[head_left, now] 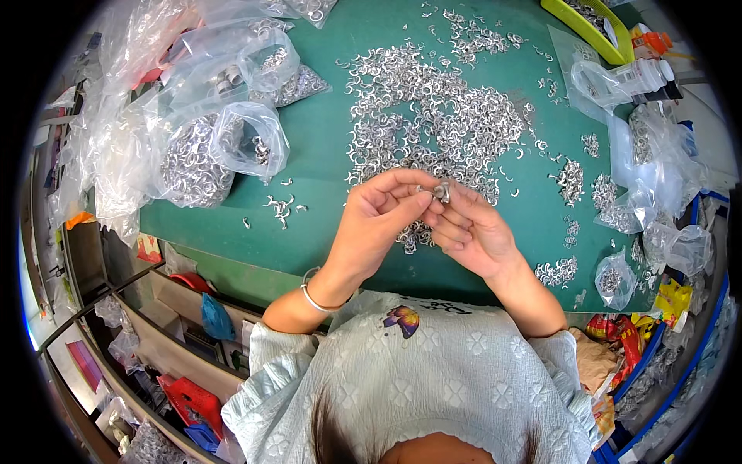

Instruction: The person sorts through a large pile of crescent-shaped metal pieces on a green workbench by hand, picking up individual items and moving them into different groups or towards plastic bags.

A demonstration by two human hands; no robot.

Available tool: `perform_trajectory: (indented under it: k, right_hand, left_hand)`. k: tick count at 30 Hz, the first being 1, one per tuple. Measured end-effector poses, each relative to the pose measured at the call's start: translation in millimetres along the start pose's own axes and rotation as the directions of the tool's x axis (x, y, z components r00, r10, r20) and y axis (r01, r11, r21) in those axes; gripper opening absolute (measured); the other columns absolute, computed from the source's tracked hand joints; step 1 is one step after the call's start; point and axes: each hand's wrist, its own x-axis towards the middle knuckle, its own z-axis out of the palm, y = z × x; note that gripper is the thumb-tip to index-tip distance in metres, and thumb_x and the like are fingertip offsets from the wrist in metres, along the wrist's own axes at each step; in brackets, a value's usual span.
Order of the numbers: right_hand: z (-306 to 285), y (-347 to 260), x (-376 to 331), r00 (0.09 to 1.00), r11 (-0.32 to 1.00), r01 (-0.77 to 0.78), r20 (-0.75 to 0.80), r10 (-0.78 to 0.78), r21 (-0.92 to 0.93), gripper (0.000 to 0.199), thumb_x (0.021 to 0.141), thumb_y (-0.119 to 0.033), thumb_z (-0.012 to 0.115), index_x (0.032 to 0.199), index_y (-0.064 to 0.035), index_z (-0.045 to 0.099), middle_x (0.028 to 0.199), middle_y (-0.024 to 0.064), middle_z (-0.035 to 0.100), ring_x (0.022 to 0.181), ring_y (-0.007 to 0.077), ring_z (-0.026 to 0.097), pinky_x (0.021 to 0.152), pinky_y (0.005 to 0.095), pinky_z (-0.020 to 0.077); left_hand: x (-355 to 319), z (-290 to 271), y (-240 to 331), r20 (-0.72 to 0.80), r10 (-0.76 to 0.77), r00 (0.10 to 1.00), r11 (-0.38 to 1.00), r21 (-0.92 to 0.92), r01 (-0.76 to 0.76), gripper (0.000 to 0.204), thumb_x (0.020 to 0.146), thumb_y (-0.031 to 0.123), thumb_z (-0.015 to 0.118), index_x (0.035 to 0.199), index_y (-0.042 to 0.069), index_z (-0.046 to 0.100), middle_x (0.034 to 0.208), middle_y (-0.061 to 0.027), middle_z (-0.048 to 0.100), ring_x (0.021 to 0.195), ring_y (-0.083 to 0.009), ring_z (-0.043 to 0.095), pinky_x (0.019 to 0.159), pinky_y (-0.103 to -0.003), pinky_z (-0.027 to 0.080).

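My left hand (386, 213) and my right hand (475, 228) meet over the near edge of a pile of small silver crescent-shaped metal pieces (479, 120). Between the fingertips of my right hand is a small shiny metal piece (441, 192), its exact shape partly covered by the fingers. The thumb and forefinger of my left hand are pinched together right beside it, on a tiny bit of metal too small to name. The pile spreads over the green tabletop (309, 209), and some pieces lie below my hands.
Clear plastic bags of metal pieces (197, 166) crowd the left side. To the right are small heaps (570, 182), more bags (614, 280), a clear bottle (641, 76) and a yellow-green basket (591, 23). Open drawers (185, 317) stand at lower left.
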Motion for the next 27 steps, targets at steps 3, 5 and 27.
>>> perform_trajectory:
  k: [3, 5, 27]
  right_hand:
    - [2, 0, 0, 1.0, 1.0, 0.002, -0.009, -0.002, -0.001, 0.025, 0.101, -0.021, 0.047, 0.102, 0.0024, 0.056, 0.077, 0.0041, 0.057, 0.048, 0.0025, 0.031, 0.045, 0.0183, 0.0306]
    - [3, 0, 1, 1.0, 1.0, -0.001, -0.021, 0.0, -0.008, 0.025, 0.101, -0.021, 0.047, 0.102, 0.002, 0.056, 0.077, 0.004, 0.056, 0.048, 0.0023, 0.03, 0.045, 0.0182, 0.0304]
    - [-4, 2, -18, 0.88, 0.162, -0.018, -0.093, -0.466, -0.987, 0.022, 0.087, -0.007, 0.068, 0.108, -0.0034, 0.069, 0.056, -0.0067, 0.035, 0.055, 0.0015, 0.034, 0.048, 0.0222, 0.0324]
  left_hand:
    - [0, -1, 0, -0.008, 0.009, 1.0, 1.0, 0.016, -0.009, 0.021, 0.093, 0.003, 0.058, 0.113, -0.004, 0.061, 0.096, -0.011, 0.069, 0.086, -0.0144, 0.066, 0.08, -0.027, 0.053]
    - [0, -2, 0, -0.028, 0.021, 0.999, 0.999, 0.049, -0.019, 0.02, 0.093, 0.002, 0.059, 0.112, -0.005, 0.061, 0.095, -0.0111, 0.069, 0.085, -0.0142, 0.066, 0.08, -0.027, 0.054]
    - [2, -13, -38, -0.024, -0.333, 0.943, 0.915, 0.234, 0.329, 0.024, 0.098, 0.016, 0.055, 0.104, -0.004, 0.066, 0.085, -0.0086, 0.068, 0.066, -0.0101, 0.06, 0.056, -0.022, 0.047]
